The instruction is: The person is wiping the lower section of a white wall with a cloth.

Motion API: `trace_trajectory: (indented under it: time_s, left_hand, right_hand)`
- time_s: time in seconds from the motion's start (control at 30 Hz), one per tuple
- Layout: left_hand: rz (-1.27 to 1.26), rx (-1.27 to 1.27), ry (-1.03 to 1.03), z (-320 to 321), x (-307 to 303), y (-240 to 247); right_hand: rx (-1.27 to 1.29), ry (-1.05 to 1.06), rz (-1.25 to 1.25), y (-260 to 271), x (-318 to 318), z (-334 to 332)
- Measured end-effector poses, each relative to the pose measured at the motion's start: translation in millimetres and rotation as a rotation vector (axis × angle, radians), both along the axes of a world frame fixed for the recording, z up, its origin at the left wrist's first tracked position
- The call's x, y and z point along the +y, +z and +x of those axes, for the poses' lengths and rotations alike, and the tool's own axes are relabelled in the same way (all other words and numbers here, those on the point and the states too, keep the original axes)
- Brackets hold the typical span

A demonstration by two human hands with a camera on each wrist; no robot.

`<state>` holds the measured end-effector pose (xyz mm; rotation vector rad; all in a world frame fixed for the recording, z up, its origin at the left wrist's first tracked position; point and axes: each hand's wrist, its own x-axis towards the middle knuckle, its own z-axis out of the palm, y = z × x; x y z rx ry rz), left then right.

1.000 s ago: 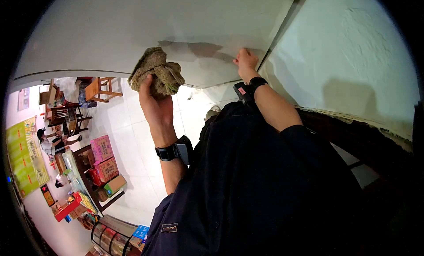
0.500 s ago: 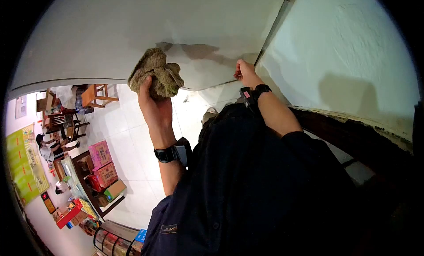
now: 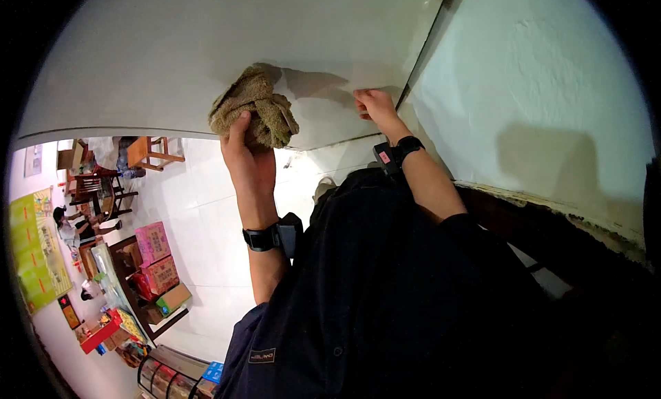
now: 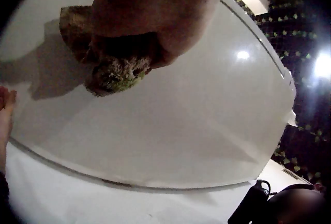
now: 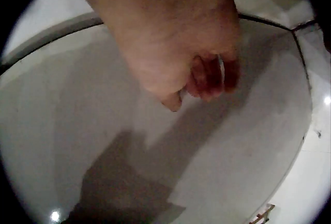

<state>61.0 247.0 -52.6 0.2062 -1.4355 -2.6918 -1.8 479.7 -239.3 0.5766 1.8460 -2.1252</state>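
A crumpled brown-green cloth (image 3: 255, 110) is gripped in my left hand (image 3: 251, 172), thumb on its near side, in front of a pale smooth panel (image 3: 158, 68). In the left wrist view the cloth (image 4: 116, 76) sticks out below my left hand (image 4: 155, 12), which hides much of it. To the right of the cloth, my right hand (image 3: 379, 110) is held near the panel's lower right edge with loosely bent fingers. The right wrist view shows my right hand (image 5: 176, 43) over the panel (image 5: 248, 151) with nothing visible in its fingers; whether it touches cannot be told.
A pale wall (image 3: 564, 89) with a worn lower edge stands at the right. Beyond the panel at the left are a white tiled floor (image 3: 213, 227), a wooden stool (image 3: 155, 152), stacked boxes (image 3: 153, 244), a table and chairs, and a seated person (image 3: 72, 227).
Over the last half second, my left hand and the cloth have shifted slightly right and up in the head view. My right hand has moved a little, its fingers now pointing more to the left.
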Motion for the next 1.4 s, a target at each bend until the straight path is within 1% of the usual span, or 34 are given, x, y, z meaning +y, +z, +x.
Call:
trace_trajectory:
  time_s: [0.13, 0.2, 0.23, 0.3, 0.33, 0.4, 0.43, 0.5, 0.73, 0.83, 0.93, 1.0, 1.03, 1.1, 1.2, 1.23, 1.3, 1.33, 1.4]
  left_hand:
    - [-0.006, -0.018, 0.026, 0, 5, 5]
    - [0.0, -0.024, 0.033, 1, 5, 5]
    - [-0.003, -0.035, 0.039, 1, 5, 4]
    - [-0.009, -0.052, 0.051, 1, 3, 3]
    - [-0.021, -0.052, 0.058, 1, 2, 2]
    - [-0.033, -0.06, 0.068, 2, -2, -3]
    - [-0.028, -0.063, 0.072, 1, -4, -7]
    - [-0.005, -0.061, 0.076, 4, -7, -9]
    - [0.004, -0.035, 0.076, -1, -13, -15]
    - [-0.006, -0.036, 0.085, 1, -12, -12]
    - [-0.006, -0.028, 0.074, 1, -11, -12]
    - [-0.016, -0.03, 0.071, 2, -11, -12]
    - [-0.017, -0.029, 0.072, 2, -11, -11]
    - [-0.006, -0.024, 0.072, 2, -10, -9]
    - [-0.036, -0.009, 0.118, 2, -9, -11]
    - [-0.037, -0.009, 0.115, 2, -9, -10]
    - [0.015, 0.013, 0.172, 1, -10, -5]
    - [0.013, 0.012, 0.168, 1, -10, -3]
    - [-0.1, 0.073, 0.184, 2, -11, -3]
  right_hand:
    - [0.075, 0.025, 0.086, 2, 4, -2]
    - [0.125, 0.099, 0.16, 1, 7, -6]
    - [0.127, 0.103, 0.161, -3, 6, -7]
    - [0.186, 0.002, 0.333, 0, 1, -3]
    - [0.184, 0.008, 0.332, 2, 1, -4]
    - [0.216, 0.093, 0.599, -3, 6, -6]
    - [0.211, 0.099, 0.598, -10, 6, -6]
    - [0.38, 0.003, 0.523, -27, 4, -8]
    - [0.333, 0.052, 0.636, -43, 9, -18]
    - [0.363, 0.035, 0.625, -39, 8, -15]
    - [0.366, 0.086, 0.637, -25, 10, -12]
    - [0.287, 0.119, 0.653, -30, 13, -16]
    - [0.287, 0.119, 0.653, -33, 13, -16]
    - [0.266, 0.054, 0.578, -34, 12, -15]
    - [0.228, 0.072, 0.557, -37, 14, -15]
    - [0.227, 0.07, 0.556, -37, 16, -15]
    - [0.335, 0.124, 0.621, -37, 17, -14]
    - [0.333, 0.12, 0.62, -37, 17, -13]
    - [0.278, 0.099, 0.572, -39, 16, -10]
